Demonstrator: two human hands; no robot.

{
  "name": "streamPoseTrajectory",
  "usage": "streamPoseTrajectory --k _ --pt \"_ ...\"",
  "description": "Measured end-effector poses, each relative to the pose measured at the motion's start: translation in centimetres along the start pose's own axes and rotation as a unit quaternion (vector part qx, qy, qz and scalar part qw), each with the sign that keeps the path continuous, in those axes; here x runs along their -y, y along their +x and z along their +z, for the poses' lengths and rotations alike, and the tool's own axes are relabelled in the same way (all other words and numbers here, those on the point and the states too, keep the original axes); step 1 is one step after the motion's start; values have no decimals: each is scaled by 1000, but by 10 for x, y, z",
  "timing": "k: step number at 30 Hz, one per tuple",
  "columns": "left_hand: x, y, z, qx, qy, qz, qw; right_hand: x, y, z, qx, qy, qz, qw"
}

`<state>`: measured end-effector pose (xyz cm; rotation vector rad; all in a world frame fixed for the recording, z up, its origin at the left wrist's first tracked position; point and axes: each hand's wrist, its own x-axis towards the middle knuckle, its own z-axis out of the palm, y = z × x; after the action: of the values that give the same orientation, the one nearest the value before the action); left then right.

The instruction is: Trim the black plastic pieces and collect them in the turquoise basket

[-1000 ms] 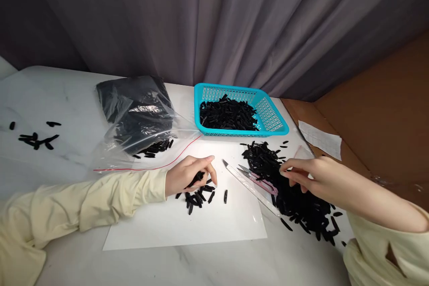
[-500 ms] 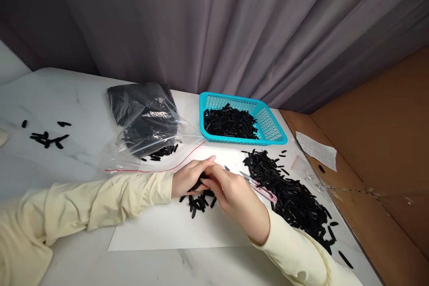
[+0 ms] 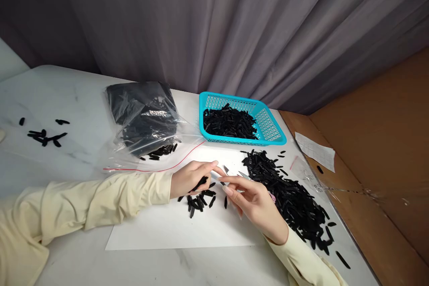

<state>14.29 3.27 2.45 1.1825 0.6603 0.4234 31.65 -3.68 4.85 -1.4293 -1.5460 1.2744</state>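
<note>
The left hand (image 3: 191, 179) curls around black strips (image 3: 201, 182) above the white sheet (image 3: 161, 234), presumably keeping them bunched; the right hand (image 3: 225, 184) seems to pinch one strip (image 3: 222, 183), the loose pile (image 3: 296, 201) beside it probably for easy reach.

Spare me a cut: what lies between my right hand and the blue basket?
Two grey pointed tips and part of the black heap lie between your right hand and the blue basket, in the head view.

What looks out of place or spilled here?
One black piece lies off the table on the brown surface, apart from the big pile. A small stray cluster sits far left, away from the rest.
</note>
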Motion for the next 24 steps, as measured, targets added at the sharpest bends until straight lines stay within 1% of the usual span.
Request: streamPoseTrajectory --k 2,3,5,7,10,13,15,18,21,24 --pt "1 -1 0 3 21 3 1000 -6 1 3 -13 58 13 998" --pt "1 -1 0 5 39 10 999 -9 2 5 -28 69 9 997" --pt "2 -2 1 14 83 28 996 -14 2 9 -79 33 -29 996" --pt "1 -4 2 24 116 39 992 -17 1 12 -138 -51 -97 984" --pt "0 -5 3 30 154 44 987 -21 -1 15 -204 -173 -199 943" --pt "-2 -5 3 24 209 55 976 -23 -2 16 -254 -252 -265 896" --pt "-2 -5 3 26 229 59 971 -24 -2 16 -266 -279 -292 876" --pt "-2 -4 3 31 234 64 970 -26 -2 18 -257 -288 -312 868" --pt "-2 -4 3 26 227 65 971 -27 -1 19 -244 -271 -320 875" --pt "-2 -3 4 12 200 68 977 -28 -1 18 -227 -236 -306 894"
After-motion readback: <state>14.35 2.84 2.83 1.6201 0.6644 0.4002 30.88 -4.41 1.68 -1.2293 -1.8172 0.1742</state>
